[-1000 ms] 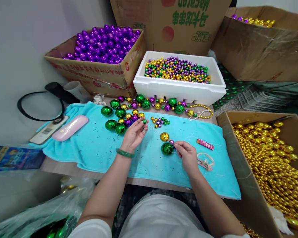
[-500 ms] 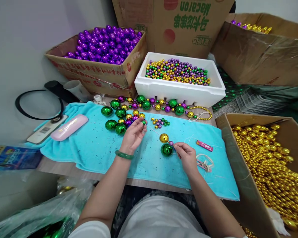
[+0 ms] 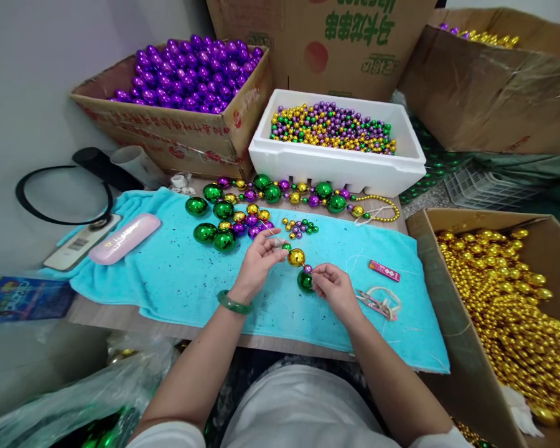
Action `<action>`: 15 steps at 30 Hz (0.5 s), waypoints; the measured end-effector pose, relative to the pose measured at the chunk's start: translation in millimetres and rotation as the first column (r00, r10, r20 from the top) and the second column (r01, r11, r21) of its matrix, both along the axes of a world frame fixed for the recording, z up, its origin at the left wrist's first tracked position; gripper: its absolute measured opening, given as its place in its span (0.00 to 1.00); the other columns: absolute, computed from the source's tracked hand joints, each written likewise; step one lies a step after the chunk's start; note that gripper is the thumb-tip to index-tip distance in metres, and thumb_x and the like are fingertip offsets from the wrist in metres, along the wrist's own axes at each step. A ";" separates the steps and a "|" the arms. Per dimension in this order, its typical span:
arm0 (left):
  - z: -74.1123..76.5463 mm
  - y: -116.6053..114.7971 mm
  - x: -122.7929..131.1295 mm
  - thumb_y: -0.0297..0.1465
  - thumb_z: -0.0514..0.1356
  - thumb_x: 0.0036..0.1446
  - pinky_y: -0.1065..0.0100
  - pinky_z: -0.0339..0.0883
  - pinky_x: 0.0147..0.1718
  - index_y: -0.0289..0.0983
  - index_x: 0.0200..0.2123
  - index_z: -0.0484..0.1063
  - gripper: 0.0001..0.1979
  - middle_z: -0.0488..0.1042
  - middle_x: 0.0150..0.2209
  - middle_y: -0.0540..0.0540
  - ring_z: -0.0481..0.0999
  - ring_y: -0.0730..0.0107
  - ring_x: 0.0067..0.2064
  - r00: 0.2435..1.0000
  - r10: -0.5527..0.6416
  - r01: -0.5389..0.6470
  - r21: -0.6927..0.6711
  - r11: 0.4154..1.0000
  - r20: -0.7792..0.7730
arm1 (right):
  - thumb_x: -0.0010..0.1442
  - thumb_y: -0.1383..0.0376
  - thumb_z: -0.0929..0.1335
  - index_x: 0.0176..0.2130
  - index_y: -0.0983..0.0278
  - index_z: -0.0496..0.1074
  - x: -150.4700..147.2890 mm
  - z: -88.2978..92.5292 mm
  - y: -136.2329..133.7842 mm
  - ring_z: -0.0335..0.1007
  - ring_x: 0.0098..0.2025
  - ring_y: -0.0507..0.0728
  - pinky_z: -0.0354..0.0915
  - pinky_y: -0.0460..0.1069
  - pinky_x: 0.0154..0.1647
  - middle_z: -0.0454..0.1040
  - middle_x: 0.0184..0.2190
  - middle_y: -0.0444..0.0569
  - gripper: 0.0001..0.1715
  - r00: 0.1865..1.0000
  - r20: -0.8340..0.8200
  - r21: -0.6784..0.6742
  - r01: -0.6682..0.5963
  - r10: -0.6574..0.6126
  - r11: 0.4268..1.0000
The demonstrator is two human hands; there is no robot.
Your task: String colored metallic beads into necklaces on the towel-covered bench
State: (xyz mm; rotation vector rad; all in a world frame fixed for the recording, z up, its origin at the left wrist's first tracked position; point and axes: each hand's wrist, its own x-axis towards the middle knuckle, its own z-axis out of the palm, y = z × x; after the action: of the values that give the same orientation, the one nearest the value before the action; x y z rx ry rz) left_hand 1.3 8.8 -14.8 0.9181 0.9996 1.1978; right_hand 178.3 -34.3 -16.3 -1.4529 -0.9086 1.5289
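My left hand (image 3: 260, 258), with a green bangle (image 3: 234, 302) at its wrist, pinches the thin thread of a bead string, its fingertips at a small green bead (image 3: 286, 247). That bead sits against a gold ball (image 3: 296, 257), followed by a small purple bead (image 3: 308, 269) and a large green ball (image 3: 304, 281). My right hand (image 3: 336, 289) pinches the string beside the purple bead and partly covers the green ball. Loose small beads (image 3: 303, 228) lie just beyond. Left of them are larger green balls (image 3: 224, 240) with gold and purple ones.
A turquoise towel (image 3: 168, 280) covers the table. A finished-looking bead strand (image 3: 295, 198) lies before a white foam box (image 3: 336, 158) of beads. Purple balls fill a carton (image 3: 168, 118); gold beads fill another (image 3: 490, 386). Snips (image 3: 376, 303), a pink case (image 3: 125, 238) and a small pink box (image 3: 384, 270) lie around.
The small green bead has slid along the thread to the gold ball. My left hand has followed it down and right; my right hand has shifted slightly left with the string.
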 end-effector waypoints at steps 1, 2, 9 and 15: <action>-1.5 0.2 -4.4 0.32 0.67 0.46 0.71 0.68 0.32 0.39 0.48 0.69 0.24 0.75 0.40 0.47 0.74 0.70 0.38 0.997 -0.042 0.043 0.016 0.999 -0.071 | 0.43 0.56 0.72 0.26 0.64 0.69 1.8 -0.4 -0.6 0.56 0.16 0.47 0.49 0.43 0.17 0.68 0.15 0.41 0.15 1.000 -0.014 -0.010 -0.002 0.002 1.000; -2.9 1.4 -9.5 0.34 0.66 0.48 0.69 0.68 0.32 0.39 0.48 0.70 0.22 0.75 0.41 0.45 0.74 0.68 0.38 0.984 -0.063 0.071 0.040 0.997 -0.166 | 0.44 0.56 0.72 0.27 0.64 0.69 3.4 -1.1 -1.2 0.56 0.16 0.47 0.50 0.43 0.17 0.68 0.16 0.41 0.15 0.999 -0.032 -0.015 0.006 -0.006 1.000; -11.3 33.9 -44.7 0.33 0.58 0.58 0.51 0.62 0.51 0.35 0.44 0.75 0.13 0.74 0.45 0.37 0.70 0.51 0.49 0.288 0.395 0.037 0.422 0.906 -0.873 | 0.42 0.56 0.74 0.28 0.64 0.70 13.5 -4.7 0.0 0.56 0.17 0.46 0.50 0.42 0.18 0.68 0.17 0.41 0.18 0.978 -0.157 0.000 0.136 -0.134 0.991; -26.7 42.6 -42.9 0.27 0.59 0.54 0.52 0.67 0.44 0.31 0.52 0.70 0.20 0.71 0.45 0.33 0.72 0.47 0.46 0.023 0.191 0.162 0.192 0.968 -0.981 | 0.42 0.56 0.75 0.28 0.65 0.71 20.0 -3.8 1.1 0.56 0.18 0.47 0.50 0.42 0.18 0.67 0.17 0.41 0.18 0.978 -0.139 0.013 0.156 -0.153 0.988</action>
State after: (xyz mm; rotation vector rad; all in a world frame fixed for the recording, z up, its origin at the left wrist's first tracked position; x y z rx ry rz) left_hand -41.6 51.4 -41.6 2.1526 2.0265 0.4460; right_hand 198.3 -33.1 -20.1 -1.3502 -0.7122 1.4777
